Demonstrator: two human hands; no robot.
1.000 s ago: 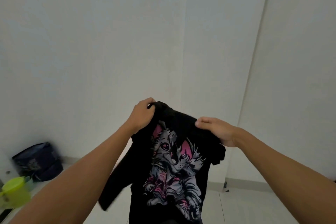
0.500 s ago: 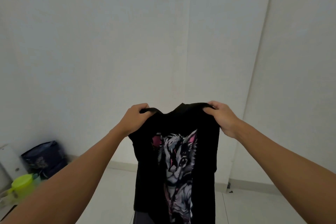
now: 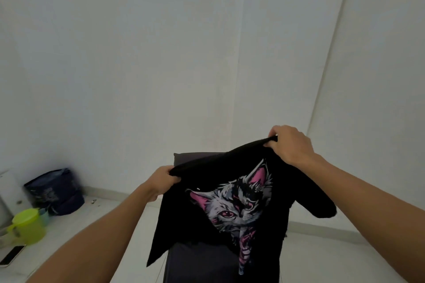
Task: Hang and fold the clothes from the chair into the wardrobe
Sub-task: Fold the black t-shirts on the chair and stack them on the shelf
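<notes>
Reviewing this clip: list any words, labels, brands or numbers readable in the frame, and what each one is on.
None can be read.
black T-shirt, held by the left hand and right hand: a cat picture only, no lettering visible.
dark bag by the wall: pale markings, too blurred to read.
green jug and phone: no text visible.

— Bright enough?
— Dim, flat and bluish; the white wall (image 3: 138, 76) greys toward the corners.
— Sharp?
— Soft overall. Wall edges bow from the wide lens; the black T-shirt (image 3: 207, 190) loses fold detail.
</notes>
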